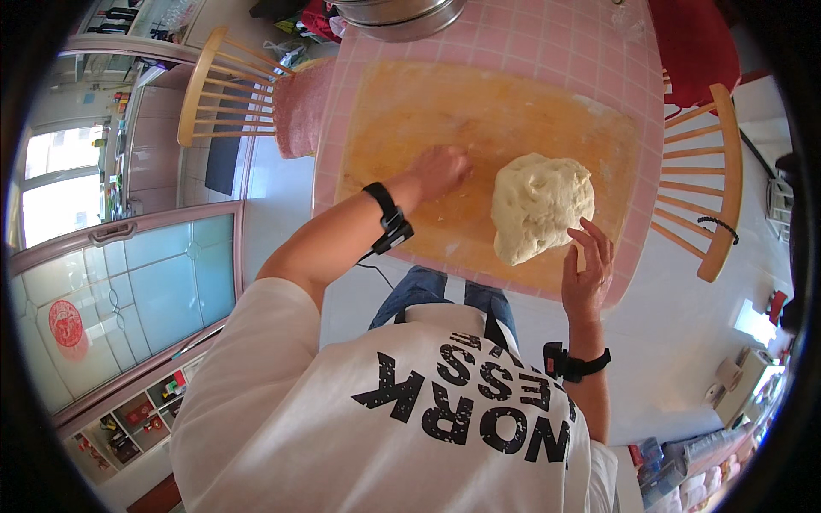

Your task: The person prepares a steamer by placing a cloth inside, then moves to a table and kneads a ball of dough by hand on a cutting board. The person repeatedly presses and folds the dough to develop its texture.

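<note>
A large lump of pale dough [542, 205] lies on the right part of a wooden board [410, 96], its surface dimpled and uneven. My left hand [444, 170] is over the board to the left of the dough, apart from it; it is blurred, and its fingers look curled, but whether they hold anything is unclear. At the dough's lower right edge is my right hand [587, 269], fingers apart and fingertips at or very near the dough, not gripping it. Both wrists wear black straps with small devices. Faint flour traces mark the board.
The board rests on a table with a pink tiled cover [507, 38]. A round metal pot or steamer [404, 19] stands at the far edge. Wooden chairs flank the table, one with a pink cushion [301, 109] at left, one [721, 173] at right beside a red cloth [699, 51].
</note>
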A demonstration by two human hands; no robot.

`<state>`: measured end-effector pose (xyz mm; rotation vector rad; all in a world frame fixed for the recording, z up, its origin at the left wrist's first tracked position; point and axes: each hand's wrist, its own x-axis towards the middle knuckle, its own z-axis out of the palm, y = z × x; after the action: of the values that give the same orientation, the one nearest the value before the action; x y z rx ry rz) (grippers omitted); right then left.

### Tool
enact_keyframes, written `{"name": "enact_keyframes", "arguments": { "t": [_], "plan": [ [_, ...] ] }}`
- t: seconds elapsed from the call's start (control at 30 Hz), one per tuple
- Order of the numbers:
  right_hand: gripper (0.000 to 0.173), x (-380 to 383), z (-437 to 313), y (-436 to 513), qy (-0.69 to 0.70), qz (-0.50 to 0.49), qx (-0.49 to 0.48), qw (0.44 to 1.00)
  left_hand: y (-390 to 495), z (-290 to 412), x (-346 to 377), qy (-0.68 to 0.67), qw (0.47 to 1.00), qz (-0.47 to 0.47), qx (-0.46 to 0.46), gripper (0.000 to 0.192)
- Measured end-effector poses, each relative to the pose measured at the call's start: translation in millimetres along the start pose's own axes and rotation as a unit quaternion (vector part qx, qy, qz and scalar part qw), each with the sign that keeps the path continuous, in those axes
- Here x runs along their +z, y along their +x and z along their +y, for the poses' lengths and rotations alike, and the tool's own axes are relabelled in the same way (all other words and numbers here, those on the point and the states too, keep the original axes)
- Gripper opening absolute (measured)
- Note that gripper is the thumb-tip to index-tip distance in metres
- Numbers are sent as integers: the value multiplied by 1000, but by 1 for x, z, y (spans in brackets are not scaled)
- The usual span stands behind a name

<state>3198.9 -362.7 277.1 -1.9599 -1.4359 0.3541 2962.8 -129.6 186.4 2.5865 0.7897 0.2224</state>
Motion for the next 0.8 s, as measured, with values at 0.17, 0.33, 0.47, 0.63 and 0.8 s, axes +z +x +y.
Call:
{"name": "enact_keyframes", "arguments": {
  "t": [0.17,0.33,0.47,0.63,0.8],
  "plan": [
    [25,0,-1,-3,1,-7,2,1000,18,9,2,32,997,-38,-54,9],
    [25,-4,3,-6,-6,1,6,1000,-31,9,-11,-62,988,-144,-9,14],
    [25,-5,6,-7,4,1,10,1000,-26,-13,-11,-37,985,77,-147,16],
    [26,-1,2,-2,12,-8,3,1000,-15,3,4,-78,990,29,-113,14],
    [26,-4,-2,4,19,-5,-7,1000,-6,1,-7,-17,987,45,-151,13]
  ]
}}
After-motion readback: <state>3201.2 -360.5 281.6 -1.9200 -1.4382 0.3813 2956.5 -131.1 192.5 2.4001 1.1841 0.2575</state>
